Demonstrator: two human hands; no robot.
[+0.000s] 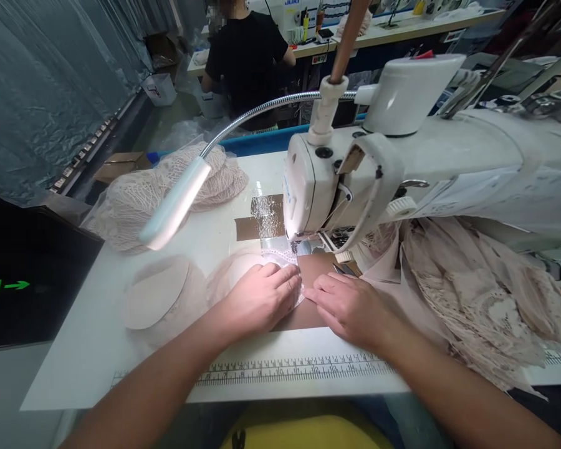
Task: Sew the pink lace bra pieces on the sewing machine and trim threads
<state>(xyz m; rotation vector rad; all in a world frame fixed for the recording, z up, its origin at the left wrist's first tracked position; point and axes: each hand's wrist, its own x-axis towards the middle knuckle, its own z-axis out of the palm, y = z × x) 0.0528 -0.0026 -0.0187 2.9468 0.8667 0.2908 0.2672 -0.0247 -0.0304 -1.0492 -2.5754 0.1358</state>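
Sheer pale-pink fabric (pixel 225 274) with white lace edging (pixel 280 254), centre of frame, below bulky white sewing-machine head (pixel 303 187): hold flat under left hand (pixel 264 294), steer evenly with right hand (pixel 348 305), using narrow grips; cannot tell if pinching.

The worktop (pixel 70 355) is brightly lit; glare speckles the tape (pixel 268 215); the curtain (pixel 60 75) sits dim; edges look stretched.

A sewing workshop is surrounding this sewing machine (pixel 303 181); lace pieces (pixel 135 196) are lying nearby, and 1 co-worker (pixel 245 62) is facing another bench (pixel 425 27).
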